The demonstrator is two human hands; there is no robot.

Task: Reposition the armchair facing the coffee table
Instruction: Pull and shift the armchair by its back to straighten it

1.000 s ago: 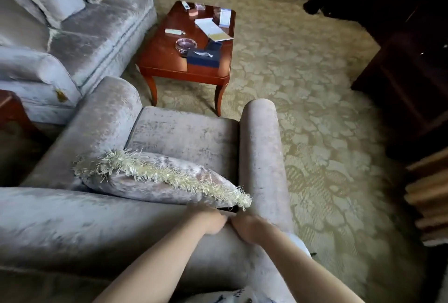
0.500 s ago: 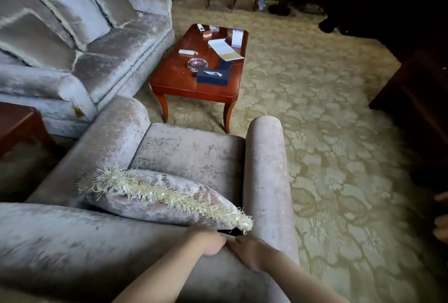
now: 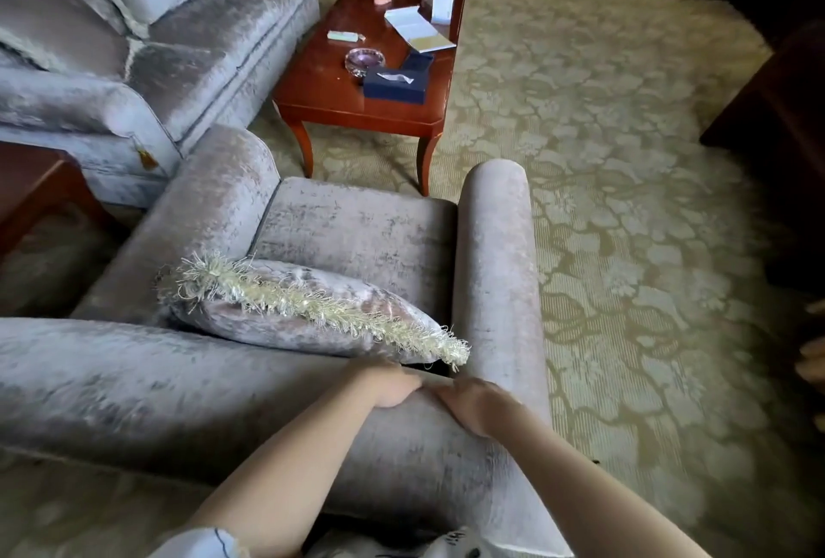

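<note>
A grey velvet armchair (image 3: pixel 357 231) fills the near half of the view, its seat open toward a red-brown wooden coffee table (image 3: pixel 321 89) just beyond its front edge. I stand behind its backrest. My left hand (image 3: pixel 386 383) and my right hand (image 3: pixel 475 403) sit side by side on the backrest top near its right end, fingers curled over the edge and gripping it. A fringed grey cushion (image 3: pixel 303 312) leans against the backrest on the seat.
A matching grey sofa (image 3: pixel 156 44) stands at the left, close to the armchair's left arm. A dark side table (image 3: pixel 31 187) sits at the far left. Tissue box (image 3: pixel 395 82), ashtray (image 3: pixel 364 60) and papers lie on the coffee table. Patterned carpet (image 3: pixel 625 200) spreads right; dark furniture lines the right edge.
The view rose and then dropped again. The armchair's front now lies closer to the coffee table's legs. Both hands keep the same grip on the backrest.
</note>
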